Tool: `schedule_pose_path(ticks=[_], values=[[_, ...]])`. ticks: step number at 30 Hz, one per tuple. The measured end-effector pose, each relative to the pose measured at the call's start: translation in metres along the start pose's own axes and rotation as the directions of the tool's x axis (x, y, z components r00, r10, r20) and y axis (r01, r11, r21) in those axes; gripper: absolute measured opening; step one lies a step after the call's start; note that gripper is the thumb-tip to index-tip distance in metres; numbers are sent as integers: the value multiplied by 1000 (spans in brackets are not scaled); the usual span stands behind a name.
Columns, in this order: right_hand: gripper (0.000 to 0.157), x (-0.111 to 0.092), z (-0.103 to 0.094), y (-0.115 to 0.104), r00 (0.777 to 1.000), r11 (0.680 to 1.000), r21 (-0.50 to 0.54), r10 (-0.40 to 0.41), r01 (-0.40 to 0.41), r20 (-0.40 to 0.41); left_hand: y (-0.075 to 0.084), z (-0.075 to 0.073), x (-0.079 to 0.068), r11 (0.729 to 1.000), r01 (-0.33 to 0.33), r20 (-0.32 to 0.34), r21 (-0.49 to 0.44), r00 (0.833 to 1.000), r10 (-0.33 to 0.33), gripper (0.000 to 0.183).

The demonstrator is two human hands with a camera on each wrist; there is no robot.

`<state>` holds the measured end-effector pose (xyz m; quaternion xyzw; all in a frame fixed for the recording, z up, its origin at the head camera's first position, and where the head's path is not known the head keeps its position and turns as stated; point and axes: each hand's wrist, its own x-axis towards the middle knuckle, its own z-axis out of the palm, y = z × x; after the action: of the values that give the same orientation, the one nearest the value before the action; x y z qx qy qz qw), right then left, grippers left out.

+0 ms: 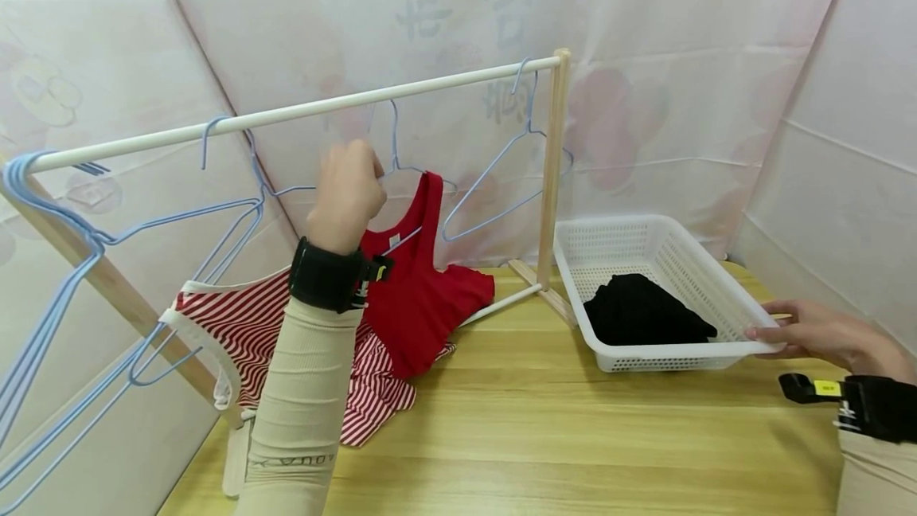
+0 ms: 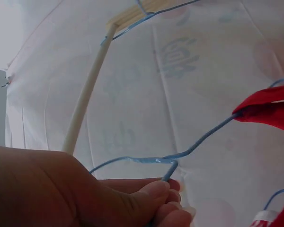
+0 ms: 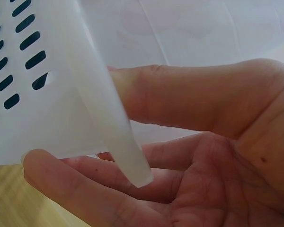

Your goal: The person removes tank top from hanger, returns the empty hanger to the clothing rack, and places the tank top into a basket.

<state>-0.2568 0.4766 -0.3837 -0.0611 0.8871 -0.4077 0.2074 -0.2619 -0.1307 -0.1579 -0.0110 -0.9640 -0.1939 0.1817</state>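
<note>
My left hand (image 1: 347,193), just below the white rail, pinches the wire of a blue hanger (image 2: 203,139). From that hanger droops a red sleeveless top (image 1: 423,285), one strap over the wire; my hand and arm hide its left part. Whether this hanger's hook sits on the rail, I cannot tell. Behind my forearm a red-and-white striped garment (image 1: 243,325) hangs low at the left. On the right, my right hand (image 1: 824,333) grips the near right corner of a white plastic basket (image 1: 669,352), thumb at the rim and fingers beneath. Inside the basket lies black cloth (image 1: 637,313).
The garment rack has a white rail (image 1: 308,108) and a wooden post (image 1: 554,173) beside the basket. Several bare blue hangers (image 1: 53,285) bunch at the rail's left end; another hanger (image 1: 494,162) hangs near the right post. A wood-grain table (image 1: 573,444) lies below.
</note>
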Motion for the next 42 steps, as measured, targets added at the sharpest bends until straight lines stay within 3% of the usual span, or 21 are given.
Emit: schedule_pose_path(ticks=[2, 8, 16, 29, 36, 42], values=[[85, 1, 0, -1, 1000, 1000, 4, 5, -5, -5, -6, 5, -3, 1000, -5, 13, -21, 1000, 5, 32], [84, 0, 0, -4, 1000, 1000, 12, -2, 2, -1, -26, 20, -16, 996, -43, -32, -84, 999, 40, 30], [83, 1, -4, -2, 1000, 1000, 7, -10, 10, 8, -48, 40, -36, 995, -45, -76, -87, 996, 38, 26], [85, 0, -5, -1, 1000, 1000, -21, 8, -8, 11, -63, 66, -64, 987, 20, 13, -157, 1000, -18, 22], [85, 2, -4, -1, 1000, 1000, -6, 6, -5, 6, -68, 81, -76, 978, -18, 66, -206, 997, 32, 21], [85, 2, -4, -1, 1000, 1000, 6, 14, -14, 1, -67, 84, -80, 973, -15, 69, -231, 997, 31, 24]])
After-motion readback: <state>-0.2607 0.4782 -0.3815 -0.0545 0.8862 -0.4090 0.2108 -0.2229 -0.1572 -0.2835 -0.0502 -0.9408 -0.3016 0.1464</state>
